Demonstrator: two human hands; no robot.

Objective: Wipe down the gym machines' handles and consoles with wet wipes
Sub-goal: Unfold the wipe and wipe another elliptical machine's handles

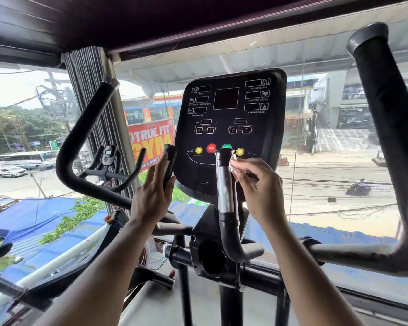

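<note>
A black console with yellow, red and green buttons stands in front of me. Below it rise two short inner handles. My left hand lies with straight fingers against the left inner handle. My right hand has its fingers curled beside the top of the right inner handle, a black grip with a silver sensor band. Thumb and fingertips pinch a small pale scrap, seemingly a wet wipe, held against the grip's upper end. I cannot tell whether a wipe lies under my left palm.
Two long black padded arm handles flank the console, the left one curved and the right one close to my head. Another exercise bike stands at the left by the window. A glass wall lies right behind the machine.
</note>
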